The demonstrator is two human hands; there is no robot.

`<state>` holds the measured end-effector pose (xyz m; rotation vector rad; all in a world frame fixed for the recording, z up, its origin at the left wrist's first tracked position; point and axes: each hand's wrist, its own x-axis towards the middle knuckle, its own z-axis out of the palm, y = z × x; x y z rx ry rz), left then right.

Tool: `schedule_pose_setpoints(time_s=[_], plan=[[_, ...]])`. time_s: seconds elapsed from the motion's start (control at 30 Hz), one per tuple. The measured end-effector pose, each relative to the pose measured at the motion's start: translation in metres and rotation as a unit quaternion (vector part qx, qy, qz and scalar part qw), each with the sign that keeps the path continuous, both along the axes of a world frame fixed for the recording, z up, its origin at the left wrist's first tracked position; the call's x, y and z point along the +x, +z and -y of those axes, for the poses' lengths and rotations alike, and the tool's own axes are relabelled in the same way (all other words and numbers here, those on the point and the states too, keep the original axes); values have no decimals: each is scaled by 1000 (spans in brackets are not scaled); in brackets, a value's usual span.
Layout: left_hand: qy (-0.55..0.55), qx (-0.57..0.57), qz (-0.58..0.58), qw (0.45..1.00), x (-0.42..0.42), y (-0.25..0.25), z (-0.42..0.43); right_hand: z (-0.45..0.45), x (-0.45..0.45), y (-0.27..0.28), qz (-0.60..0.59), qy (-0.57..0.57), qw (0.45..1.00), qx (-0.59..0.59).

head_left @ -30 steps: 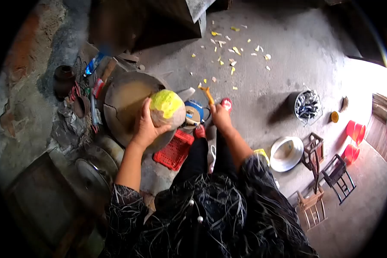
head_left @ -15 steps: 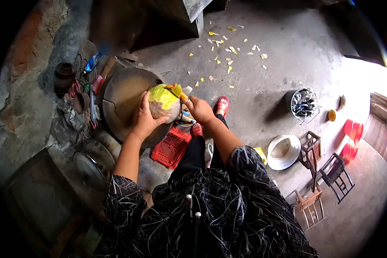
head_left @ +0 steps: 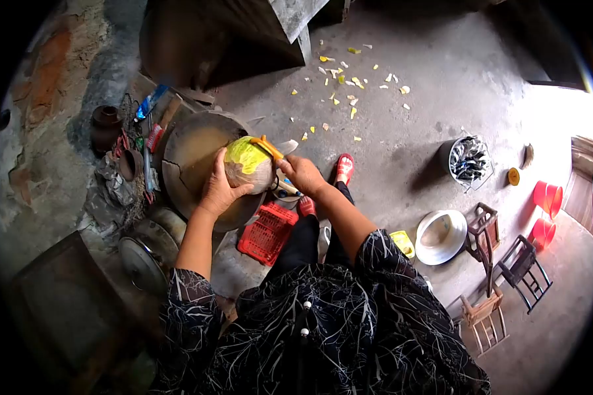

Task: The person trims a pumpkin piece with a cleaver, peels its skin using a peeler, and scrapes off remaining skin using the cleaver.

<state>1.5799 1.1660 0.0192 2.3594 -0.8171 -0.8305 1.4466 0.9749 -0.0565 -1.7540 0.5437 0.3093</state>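
A large round fruit or gourd (head_left: 254, 172), partly bright yellow-green and partly pale brown, rests in my left hand (head_left: 217, 191), whose fingers and thumb wrap round its left and lower sides. In my right hand (head_left: 301, 175) is an orange peeler (head_left: 267, 147), its head against the upper right of the gourd's yellow part. Beneath the gourd stands a wide round basin (head_left: 178, 141) with brownish contents and a cracked rim.
Yellow and white peelings (head_left: 357, 82) lie scattered on the floor. A red basket (head_left: 267, 234) sits by my feet. Rightward are a filled bucket (head_left: 469, 161), a white basin (head_left: 440, 237), small chairs (head_left: 484, 316) and red buckets (head_left: 547, 199). A lidded pot (head_left: 141, 260) stands left.
My right hand has moved left and up from beside the gourd, bringing the peeler onto it. A hanging piece of peel seen half a second ago is no longer on the peeler.
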Motion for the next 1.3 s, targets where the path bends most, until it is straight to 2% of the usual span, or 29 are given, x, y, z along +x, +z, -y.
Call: schedule_pose_setpoints(time_s=[0.07, 0.1, 0.17, 0.23, 0.3, 0.37, 0.4, 0.43, 0.5, 0.57, 0.6, 0.67, 0.77, 0.83, 0.9, 1.0, 1.07, 1.1, 1.17, 1.2, 1.3], plan=[[5, -10, 25, 1000, -4, 0, 0, 5, 9, -18, -18, 14, 1000, -12], [9, -3, 18, 1000, -8, 0, -5, 1, 16, -32, -100, -11, 993, -56], [1, -23, 4, 1000, -1, 1, -4, 5, 7, -65, -142, -67, 986, -49], [7, -8, 3, 1000, 5, 1, -1, 11, -3, -49, -136, -70, 987, -51], [-5, -39, 24, 999, 0, -2, -4, 6, -14, -41, -88, -86, 992, -20], [-4, -37, 34, 999, 2, -5, -5, -8, -25, -33, -74, -135, 985, 71], [-1, -39, 34, 999, 1, -5, -5, -17, -27, -16, -89, -201, 959, 182], [0, -41, 32, 999, -1, -4, -6, -27, -30, -15, -49, -205, 965, 158], [-1, -37, 39, 999, 0, -2, -3, -49, -25, -16, 11, -251, 933, 258], [0, -27, 45, 999, -2, 1, -4, -58, -13, 13, -47, -280, 925, 252], [22, -39, 26, 999, -2, 2, -3, -61, -9, 17, -33, -269, 949, 160], [46, -49, 7, 998, -6, 1, -4, -54, -2, 34, -29, -248, 961, 121], [214, -88, -3, 973, -14, -15, -8, -46, 19, 24, -3, -179, 983, 34], [284, -36, 55, 956, -25, -19, 6, -31, 34, 24, 4, -156, 987, 36], [333, -29, 80, 939, -32, -24, 22, -20, 45, 21, -19, -190, 982, -1], [341, -3, 95, 935, -35, -20, 27, -10, 37, 24, 27, -171, 982, -80], [199, 45, 182, 962, -34, -14, 21, -15, 21, 39, 34, -110, 988, -107], [200, 46, 181, 962, -29, -12, 18, -20, 13, 47, 36, -77, 991, -108], [108, -28, 127, 986, -18, -6, 14, -34, 3, 57, 100, -56, 982, -150], [97, 22, 143, 985, -16, -4, 14, -39, 2, 64, 82, -32, 984, -158], [64, 20, 191, 979, -15, -9, 10, -49, 4, 62, 74, -1, 980, -186]])
